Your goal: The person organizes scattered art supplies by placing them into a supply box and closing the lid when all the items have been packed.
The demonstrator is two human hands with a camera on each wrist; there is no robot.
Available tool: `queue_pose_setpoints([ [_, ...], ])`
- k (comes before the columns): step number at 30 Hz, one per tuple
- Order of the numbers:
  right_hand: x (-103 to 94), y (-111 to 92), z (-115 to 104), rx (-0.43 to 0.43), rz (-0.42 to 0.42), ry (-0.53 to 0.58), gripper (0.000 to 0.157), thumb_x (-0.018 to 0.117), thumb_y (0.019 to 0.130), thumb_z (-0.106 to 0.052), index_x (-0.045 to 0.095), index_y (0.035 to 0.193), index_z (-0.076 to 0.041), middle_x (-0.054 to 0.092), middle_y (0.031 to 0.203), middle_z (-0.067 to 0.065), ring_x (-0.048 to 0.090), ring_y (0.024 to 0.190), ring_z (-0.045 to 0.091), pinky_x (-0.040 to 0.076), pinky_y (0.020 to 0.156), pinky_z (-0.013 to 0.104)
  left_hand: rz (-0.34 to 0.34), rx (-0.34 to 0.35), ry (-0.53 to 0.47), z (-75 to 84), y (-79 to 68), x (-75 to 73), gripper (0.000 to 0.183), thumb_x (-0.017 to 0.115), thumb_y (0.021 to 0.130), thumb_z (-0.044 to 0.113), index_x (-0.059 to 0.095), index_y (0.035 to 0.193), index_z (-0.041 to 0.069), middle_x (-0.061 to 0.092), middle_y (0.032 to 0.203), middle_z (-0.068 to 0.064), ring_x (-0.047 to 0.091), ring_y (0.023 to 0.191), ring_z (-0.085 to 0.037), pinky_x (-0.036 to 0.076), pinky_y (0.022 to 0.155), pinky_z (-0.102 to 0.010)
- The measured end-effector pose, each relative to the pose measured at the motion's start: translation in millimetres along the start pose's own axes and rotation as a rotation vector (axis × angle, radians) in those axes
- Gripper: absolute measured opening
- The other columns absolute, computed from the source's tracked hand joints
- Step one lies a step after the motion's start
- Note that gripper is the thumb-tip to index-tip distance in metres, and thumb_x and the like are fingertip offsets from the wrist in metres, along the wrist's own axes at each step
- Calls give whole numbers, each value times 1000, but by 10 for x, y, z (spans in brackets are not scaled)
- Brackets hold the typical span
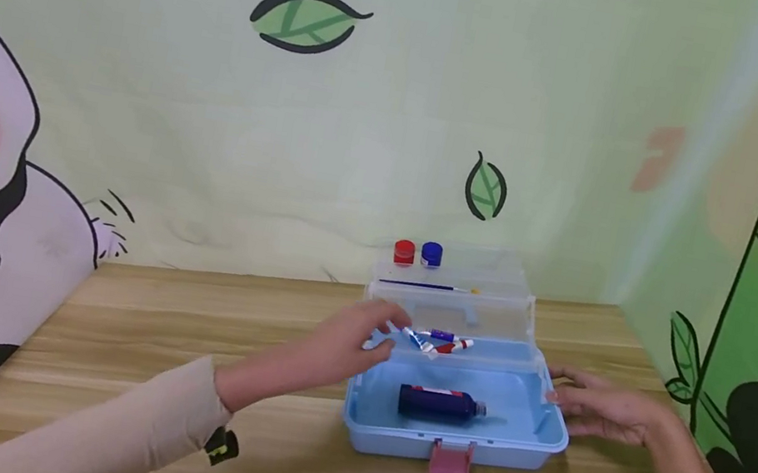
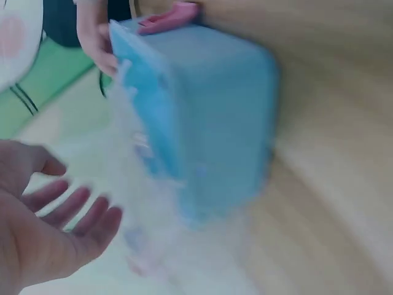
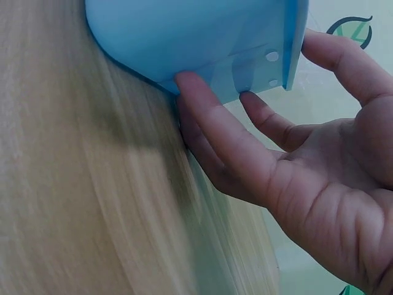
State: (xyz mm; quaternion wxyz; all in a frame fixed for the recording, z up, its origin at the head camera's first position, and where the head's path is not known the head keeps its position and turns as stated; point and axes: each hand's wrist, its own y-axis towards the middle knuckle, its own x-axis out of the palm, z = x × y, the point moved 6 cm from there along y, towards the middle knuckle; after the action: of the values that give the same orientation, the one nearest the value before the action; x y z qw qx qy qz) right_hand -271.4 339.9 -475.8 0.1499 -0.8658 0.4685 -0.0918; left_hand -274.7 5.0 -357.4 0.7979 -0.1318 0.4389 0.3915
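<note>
A light-blue plastic box (image 1: 455, 450) stands with its clear lid (image 1: 487, 268) raised at the back. Inside lies a dark bottle (image 1: 436, 404) on its side. Behind it, several small paint tubes (image 1: 439, 345) sit on a clear tray. My left hand (image 1: 353, 342) hovers over the box's left side, fingers loosely bent, nothing in them; the left wrist view shows its palm (image 2: 43, 233) beside the lid. My right hand (image 1: 611, 408) rests its fingertips (image 3: 190, 86) against the box's right outer wall (image 3: 196, 37), thumb at the rim.
A red-capped jar (image 1: 404, 253), a blue-capped jar (image 1: 431, 255) and a thin paintbrush (image 1: 427, 286) show at the raised lid. A pink latch (image 1: 451, 461) hangs open at the box's front. The wooden table (image 1: 179, 336) meets a printed backdrop (image 1: 365, 141) behind.
</note>
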Motion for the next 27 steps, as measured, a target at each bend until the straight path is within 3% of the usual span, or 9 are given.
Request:
queue_pose_setpoints([
  [3, -23, -19, 1, 4, 12, -20, 80, 53, 105, -18, -2, 156, 9, 23, 154, 42, 55, 128, 36, 51, 100, 53, 177, -120, -184, -335, -194, -83, 42, 62, 98, 4, 50, 138, 2, 55, 137, -17, 57, 121, -36, 51, 99, -52],
  [6, -32, -34, 19, 3, 17, -32, 79, 52, 105, -19, -2, 156, 9, 31, 152, 39, 56, 127, 35, 51, 100, 54, 243, -243, -321, -609, -358, -20, 46, 62, 99, 8, 45, 142, 1, 51, 140, -19, 55, 125, -41, 49, 101, -54],
  [11, -17, -45, 29, -25, 4, -45, 75, 49, 107, -20, 1, 156, 9, 42, 147, 30, 57, 125, 34, 50, 101, 55, 201, -374, -524, -831, -483, 167, 50, 58, 103, 19, 41, 146, 1, 45, 148, -26, 53, 129, -44, 49, 102, -55],
  [18, 40, -57, 21, -69, -4, -3, 71, 48, 108, -18, 3, 155, 11, 44, 145, 27, 58, 123, 32, 50, 100, 55, 164, -473, -849, -880, -456, 411, 59, 52, 104, 13, 24, 153, -5, 41, 148, -32, 56, 125, -45, 47, 104, -56],
  [21, 51, -78, 15, -72, 10, 23, 72, 48, 107, -17, 2, 155, 11, 40, 147, 30, 58, 123, 31, 51, 99, 54, 150, -496, -910, -897, -432, 499, 59, 51, 103, 10, 25, 153, -7, 40, 149, -33, 53, 129, -44, 48, 104, -55],
  [27, 71, -92, 22, -74, 22, 43, 73, 48, 108, -17, 1, 155, 11, 30, 151, 37, 57, 124, 30, 51, 99, 54, 129, -520, -924, -924, -419, 559, 55, 49, 105, 9, 27, 153, -5, 33, 154, -34, 45, 136, -47, 47, 104, -56],
])
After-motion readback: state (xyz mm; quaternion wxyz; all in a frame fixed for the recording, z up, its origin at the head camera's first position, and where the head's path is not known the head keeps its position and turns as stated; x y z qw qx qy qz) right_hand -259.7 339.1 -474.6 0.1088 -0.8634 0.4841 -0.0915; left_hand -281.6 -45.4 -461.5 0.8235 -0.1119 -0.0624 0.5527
